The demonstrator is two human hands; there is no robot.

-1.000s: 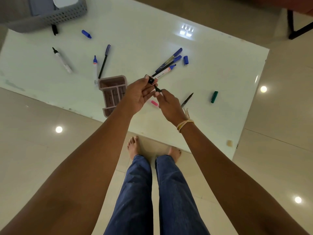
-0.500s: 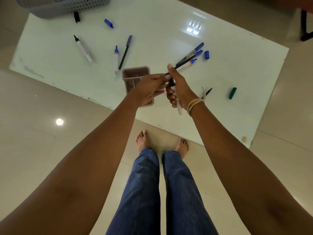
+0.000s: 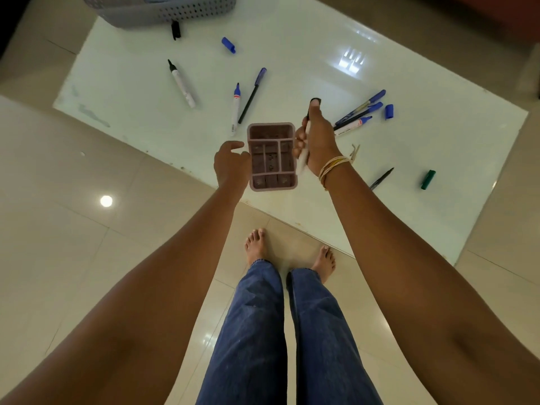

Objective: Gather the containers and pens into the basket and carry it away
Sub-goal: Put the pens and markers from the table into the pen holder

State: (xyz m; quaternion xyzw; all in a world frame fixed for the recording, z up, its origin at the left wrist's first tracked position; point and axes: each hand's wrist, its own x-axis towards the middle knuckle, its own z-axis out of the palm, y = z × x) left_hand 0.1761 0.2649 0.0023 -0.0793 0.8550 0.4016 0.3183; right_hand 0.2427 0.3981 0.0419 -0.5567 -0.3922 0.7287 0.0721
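Note:
A pink divided container stands near the front edge of the white table. My right hand is closed around a white marker with a black cap, just right of the container. Just left of the container hovers my left hand, fingers apart and empty, close to its side. The grey perforated basket sits at the table's far left corner. Loose pens lie about: a black-tipped marker, a blue-tipped marker, a dark pen and a cluster of blue pens.
Loose caps lie on the table: black, blue, another blue, green. A thin black pen and a small clip lie right of my wrist. My bare feet stand on beige floor tiles at the table's front edge.
My hands have parted. The left let go of the marker and moved to the container's left side; the right now holds the capped marker alone beside the container.

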